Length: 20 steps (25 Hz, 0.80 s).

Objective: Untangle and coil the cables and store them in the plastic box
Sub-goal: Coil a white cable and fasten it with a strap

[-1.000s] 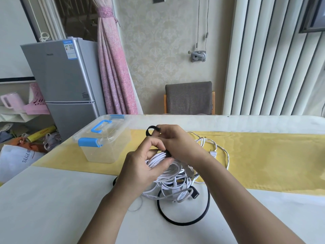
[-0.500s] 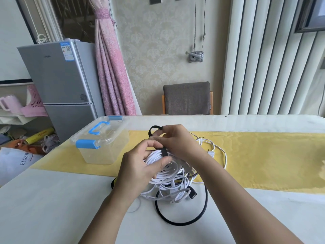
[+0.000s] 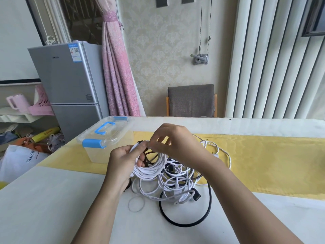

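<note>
No longer up above the right hand [image 3: 177, 143] — the black strap loop [image 3: 140, 142] low against the white coil [image 3: 149, 169].

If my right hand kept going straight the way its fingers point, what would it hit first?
Your right hand points toward your left, pinching the top of the white cable coil, so it would probably meet the left hand gripping it first. The plastic box lies farther along, depth unclear.
</note>
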Motion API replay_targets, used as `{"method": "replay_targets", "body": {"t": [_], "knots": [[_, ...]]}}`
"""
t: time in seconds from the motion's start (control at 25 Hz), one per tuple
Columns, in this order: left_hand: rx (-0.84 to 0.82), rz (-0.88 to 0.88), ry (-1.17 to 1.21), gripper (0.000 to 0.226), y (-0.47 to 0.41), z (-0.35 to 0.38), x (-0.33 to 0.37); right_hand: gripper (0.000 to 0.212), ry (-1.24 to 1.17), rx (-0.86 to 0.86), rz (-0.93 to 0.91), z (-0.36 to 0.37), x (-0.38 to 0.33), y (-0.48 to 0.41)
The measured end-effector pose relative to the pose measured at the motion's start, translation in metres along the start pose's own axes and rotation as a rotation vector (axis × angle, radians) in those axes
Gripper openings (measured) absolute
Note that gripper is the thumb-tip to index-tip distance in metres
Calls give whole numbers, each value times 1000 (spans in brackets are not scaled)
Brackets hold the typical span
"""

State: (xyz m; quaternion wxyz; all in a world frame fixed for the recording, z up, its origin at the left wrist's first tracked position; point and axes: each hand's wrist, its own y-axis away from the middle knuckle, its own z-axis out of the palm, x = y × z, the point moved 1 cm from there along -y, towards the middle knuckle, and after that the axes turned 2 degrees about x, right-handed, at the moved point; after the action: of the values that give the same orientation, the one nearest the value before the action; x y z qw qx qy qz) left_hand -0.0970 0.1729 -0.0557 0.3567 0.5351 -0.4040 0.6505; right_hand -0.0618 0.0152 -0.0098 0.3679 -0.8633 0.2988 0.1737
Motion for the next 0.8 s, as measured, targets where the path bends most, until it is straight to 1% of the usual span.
{"method": "replay_targets", "body": {"t": [0.08,0.2,0.28,0.36,0.4,0.48,0.56,0.64,0.68,0.8], "knots": [[-52,-79,49,34,0,0,0,10,100,-6,-69,5,1,0],[-105,-188,139,34,2,4,1,15,189,-14,-97,11,-1,0],[-131,-257,189,33,3,7,1,26,277,-58,-101,14,-4,-1],[-177,-316,223,30,4,11,0,41,394,-148,-49,16,-5,1],[-209,-338,235,27,5,13,-2,45,447,-181,-4,16,-4,2],[-268,-356,233,24,8,18,-6,45,516,-201,96,16,0,6],[-289,-366,219,24,10,21,-9,42,548,-190,171,19,6,9],[-285,-382,275,21,9,21,-9,41,511,-130,183,20,7,6],[-276,-390,327,19,8,20,-8,41,459,-85,137,20,6,4],[-249,-392,468,30,4,18,-3,37,343,11,-145,16,2,0]]}}
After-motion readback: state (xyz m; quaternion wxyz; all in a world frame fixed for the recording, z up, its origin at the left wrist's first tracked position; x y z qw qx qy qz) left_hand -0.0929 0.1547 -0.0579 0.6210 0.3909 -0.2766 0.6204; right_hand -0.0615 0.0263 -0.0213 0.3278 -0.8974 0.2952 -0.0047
